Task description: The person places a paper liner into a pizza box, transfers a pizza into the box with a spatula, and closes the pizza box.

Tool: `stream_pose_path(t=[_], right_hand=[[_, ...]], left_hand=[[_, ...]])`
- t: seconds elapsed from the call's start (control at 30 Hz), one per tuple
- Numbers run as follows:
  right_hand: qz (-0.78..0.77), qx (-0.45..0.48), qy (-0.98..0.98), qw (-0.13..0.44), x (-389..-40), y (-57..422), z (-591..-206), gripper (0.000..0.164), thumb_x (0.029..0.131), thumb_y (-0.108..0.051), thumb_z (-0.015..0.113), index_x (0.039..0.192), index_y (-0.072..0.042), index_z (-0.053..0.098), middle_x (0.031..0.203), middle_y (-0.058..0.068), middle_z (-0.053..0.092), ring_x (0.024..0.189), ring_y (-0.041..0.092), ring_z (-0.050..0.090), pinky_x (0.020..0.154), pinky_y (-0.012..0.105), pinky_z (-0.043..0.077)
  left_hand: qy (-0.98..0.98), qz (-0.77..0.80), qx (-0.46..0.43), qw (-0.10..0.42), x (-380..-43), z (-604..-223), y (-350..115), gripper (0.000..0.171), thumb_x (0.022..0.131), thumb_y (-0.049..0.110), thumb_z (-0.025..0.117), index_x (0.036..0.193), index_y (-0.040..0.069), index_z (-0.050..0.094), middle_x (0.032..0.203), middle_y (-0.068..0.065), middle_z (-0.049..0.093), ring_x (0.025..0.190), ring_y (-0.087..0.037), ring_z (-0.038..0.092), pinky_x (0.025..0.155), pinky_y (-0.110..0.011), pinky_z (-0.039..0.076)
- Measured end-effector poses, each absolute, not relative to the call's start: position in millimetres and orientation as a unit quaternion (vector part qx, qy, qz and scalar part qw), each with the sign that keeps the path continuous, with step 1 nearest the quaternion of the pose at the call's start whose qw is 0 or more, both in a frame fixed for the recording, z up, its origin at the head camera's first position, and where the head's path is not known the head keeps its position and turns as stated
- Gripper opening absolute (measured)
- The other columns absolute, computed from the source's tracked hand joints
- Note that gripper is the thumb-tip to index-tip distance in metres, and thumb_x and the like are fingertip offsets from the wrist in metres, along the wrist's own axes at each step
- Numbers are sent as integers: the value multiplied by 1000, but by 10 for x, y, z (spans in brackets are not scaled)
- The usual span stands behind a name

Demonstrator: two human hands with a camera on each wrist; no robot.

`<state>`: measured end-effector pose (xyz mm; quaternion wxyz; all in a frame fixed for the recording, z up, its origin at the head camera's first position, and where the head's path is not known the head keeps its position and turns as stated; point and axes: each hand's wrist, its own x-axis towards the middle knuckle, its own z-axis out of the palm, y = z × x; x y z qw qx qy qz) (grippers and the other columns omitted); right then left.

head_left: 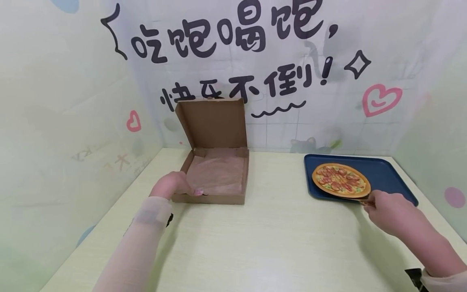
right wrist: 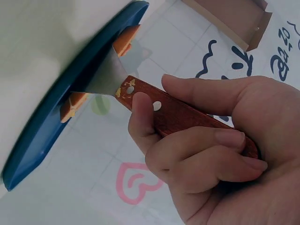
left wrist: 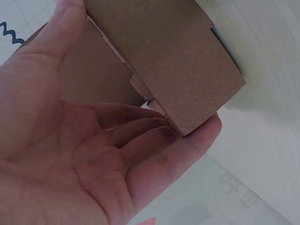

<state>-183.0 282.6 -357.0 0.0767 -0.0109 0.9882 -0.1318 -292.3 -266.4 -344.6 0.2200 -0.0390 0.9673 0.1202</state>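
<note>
An open cardboard pizza box (head_left: 215, 199) stands on the left of the table with its lid raised at the back. At its front left corner my left hand (head_left: 171, 184) grips the box, thumb by the front wall and fingers against the side. On the right, a pizza (head_left: 341, 179) with a golden crust lies on a blue tray (head_left: 388, 178). My right hand (head_left: 390, 213) holds a spatula by its wooden handle (right wrist: 185, 112). The metal blade (right wrist: 105, 75) reaches under the near edge of the pizza; its front part is hidden there.
Pale table surface (head_left: 277, 227) lies between the box and the tray. A printed curtain wall (head_left: 277, 134) closes off the back, and further curtains stand at both sides. Brown paper-like lining (head_left: 217, 174) covers the box floor.
</note>
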Motion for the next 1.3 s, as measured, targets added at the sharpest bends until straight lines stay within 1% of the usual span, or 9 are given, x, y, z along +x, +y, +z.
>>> stream_pose_path(t=[0.1, 0.23, 0.4, 0.47, 0.57, 0.73, 1.0, 1.13, 1.3], right_hand=[[-134, -12, 989, 56, -1822, 2847, -3586, 36, 103, -22, 64, 120, 10, 68, 94, 19, 73, 76, 27, 61, 59, 39, 47], [-133, -10, 991, 26, -1793, 2882, -3608, 37, 103, -23, 65, 124, 6, 73, 108, 28, 75, 80, 30, 66, 58, 40, 48], [-123, -21, 992, -8, -1744, 2924, -3621, 33, 102, -20, 65, 120, 5, 76, 111, 33, 75, 87, 43, 71, 58, 40, 49], [-117, -25, 993, -21, -1731, 2937, -3610, 31, 101, -19, 66, 118, 5, 77, 110, 34, 75, 93, 51, 71, 61, 47, 53], [-113, -31, 993, -34, -1720, 2946, -3570, 30, 101, -20, 66, 114, 4, 78, 105, 33, 76, 97, 56, 70, 67, 55, 56], [-107, -52, 992, -50, -1703, 2935, -3458, 28, 101, -18, 66, 113, 4, 79, 101, 29, 78, 96, 53, 72, 72, 58, 56], [-100, -61, 991, -63, -1648, 2849, -3287, 28, 101, -19, 67, 115, 1, 80, 94, 20, 81, 86, 40, 72, 62, 42, 50], [-100, -64, 991, -65, -1620, 2814, -3255, 27, 101, -20, 68, 114, 0, 81, 97, 21, 81, 92, 44, 73, 65, 46, 53], [-101, -70, 990, -70, -1620, 2765, -3226, 25, 100, -20, 69, 112, -2, 82, 96, 19, 82, 90, 41, 73, 67, 48, 54]], left_hand=[[967, 119, -39, 222, -2921, -3450, -2677, 102, 85, 63, 82, 151, -7, 48, 155, -30, 51, 137, -45, 55, 113, -59, 49], [966, 123, -39, 224, -2924, -3449, -2681, 103, 85, 62, 82, 152, -7, 47, 157, -30, 50, 138, -46, 54, 114, -58, 49], [967, 122, -37, 222, -2919, -3439, -2662, 105, 86, 62, 82, 154, -8, 43, 160, -30, 47, 142, -47, 51, 116, -59, 47], [967, 123, -36, 220, -2914, -3437, -2654, 106, 86, 62, 82, 155, -8, 43, 160, -30, 46, 143, -47, 50, 117, -59, 46], [966, 127, -38, 220, -2907, -3437, -2652, 104, 86, 61, 82, 154, -7, 44, 159, -30, 48, 142, -47, 51, 116, -59, 47], [965, 132, -45, 220, -2902, -3442, -2674, 100, 86, 60, 83, 153, -6, 47, 158, -29, 49, 140, -46, 53, 114, -59, 48], [965, 135, -45, 219, -2892, -3438, -2682, 99, 85, 60, 84, 151, -5, 50, 157, -29, 51, 139, -46, 53, 114, -59, 49], [966, 134, -41, 217, -2895, -3441, -2680, 98, 85, 61, 84, 150, -4, 51, 156, -28, 52, 139, -45, 54, 114, -58, 49], [965, 139, -42, 217, -2905, -3454, -2681, 97, 85, 61, 84, 151, -4, 51, 157, -29, 51, 141, -46, 53, 115, -58, 48]])
